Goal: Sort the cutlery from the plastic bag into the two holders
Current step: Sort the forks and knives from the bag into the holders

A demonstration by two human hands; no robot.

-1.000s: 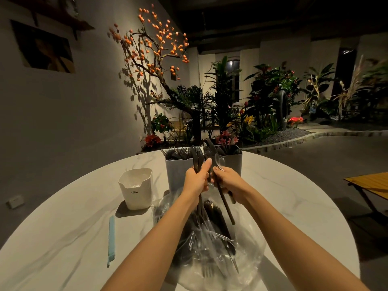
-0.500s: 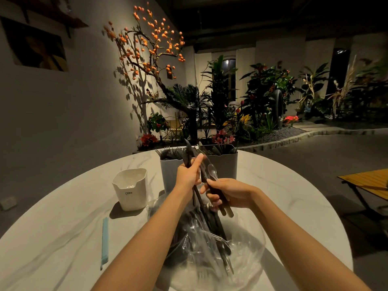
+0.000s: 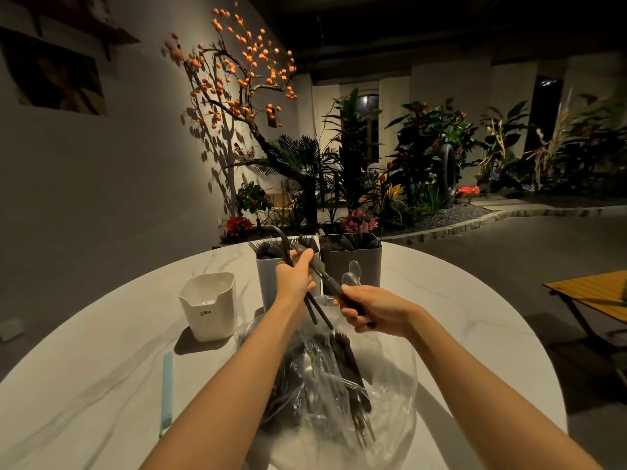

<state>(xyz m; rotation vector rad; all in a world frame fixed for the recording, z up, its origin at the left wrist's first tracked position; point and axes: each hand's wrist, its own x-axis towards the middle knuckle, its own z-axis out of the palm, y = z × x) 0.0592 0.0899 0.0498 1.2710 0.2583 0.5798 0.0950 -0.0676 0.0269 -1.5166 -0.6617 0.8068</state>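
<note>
Left hand: the left hand (image 3: 294, 279) is raised above the plastic bag, its grip closed round a bundle of dark cutlery (image 3: 314, 308); the handles stick out below the fist, the upper ends rise toward the holders.
Right hand: the right hand (image 3: 371, 311) has its grip closed round a dark-handled piece (image 3: 325, 279) that slants up and left to meet the left hand; two clear spoons (image 3: 351, 274) stand up from just behind its fingers, though whether it holds them I cannot tell.
Plastic bag: the clear plastic bag (image 3: 390, 412) lies open on the desk below both forearms, with more dark and clear cutlery piled inside.
Holders: the light holder (image 3: 268, 283) and the grey holder (image 3: 366, 262) stand side by side, touching, just behind the hands; both already bristle with cutlery, forks showing in the left one.
White container: a white container (image 3: 208, 308) marked CRBW stands left of the holders, apart from them.
Blue strip: a pale blue strip (image 3: 167, 388) lies flat near the front left.
Desk: a round white marble-look desk (image 3: 84, 385) carries everything.
</note>
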